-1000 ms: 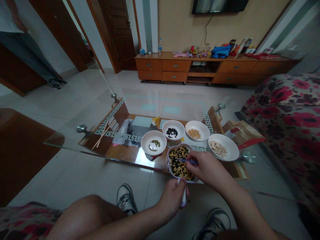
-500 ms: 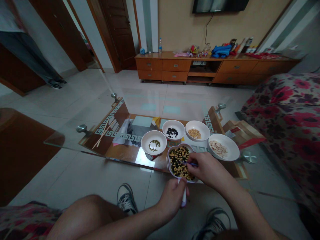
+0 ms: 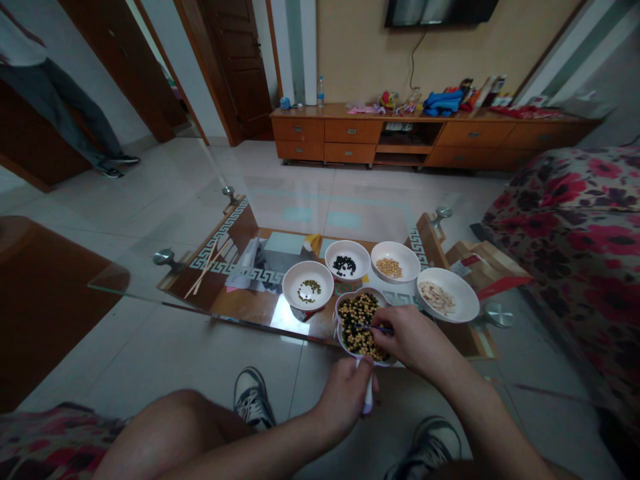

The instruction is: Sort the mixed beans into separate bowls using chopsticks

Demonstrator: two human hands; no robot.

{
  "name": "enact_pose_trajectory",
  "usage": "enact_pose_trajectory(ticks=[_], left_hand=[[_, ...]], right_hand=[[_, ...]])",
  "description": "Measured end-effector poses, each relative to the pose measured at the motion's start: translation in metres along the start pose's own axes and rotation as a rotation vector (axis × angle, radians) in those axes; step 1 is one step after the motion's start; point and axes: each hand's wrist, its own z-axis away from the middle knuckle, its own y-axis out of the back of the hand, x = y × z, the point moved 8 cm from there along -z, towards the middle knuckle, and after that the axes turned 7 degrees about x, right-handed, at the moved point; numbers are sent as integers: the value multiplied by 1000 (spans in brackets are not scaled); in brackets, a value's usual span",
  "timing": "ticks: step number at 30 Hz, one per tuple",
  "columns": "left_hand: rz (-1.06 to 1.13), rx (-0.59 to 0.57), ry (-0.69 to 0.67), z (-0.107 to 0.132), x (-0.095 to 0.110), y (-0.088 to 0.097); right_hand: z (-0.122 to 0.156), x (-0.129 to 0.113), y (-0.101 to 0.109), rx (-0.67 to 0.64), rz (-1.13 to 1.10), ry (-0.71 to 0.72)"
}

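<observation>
My left hand (image 3: 344,393) is closed round the pale handle (image 3: 369,395) of a white bowl of mixed beans (image 3: 356,325) at the near edge of a glass table (image 3: 150,267). My right hand (image 3: 411,337) pinches a thin blue tool (image 3: 376,327) whose tip lies in the beans. Behind stand white bowls: one with green beans (image 3: 307,285), one with black beans (image 3: 347,259), one with yellow beans (image 3: 395,261), and a plate of pale pieces (image 3: 447,294).
Chopsticks (image 3: 204,268) lie on the table's left. A flowered sofa (image 3: 575,220) is at the right, a wooden cabinet (image 3: 350,137) at the back wall. Another person's legs (image 3: 75,127) are at the far left. My knee (image 3: 170,427) and shoes (image 3: 253,400) are below.
My right hand and the blue tool have shifted slightly left over the mixed beans. The person at the far left has moved their legs.
</observation>
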Motion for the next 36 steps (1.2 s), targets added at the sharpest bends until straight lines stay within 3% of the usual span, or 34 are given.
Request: enact_pose_trajectory(ticks=[36], left_hand=[[11, 0, 9, 3, 3, -2]], right_hand=[[1, -3, 0, -16, 25, -13]])
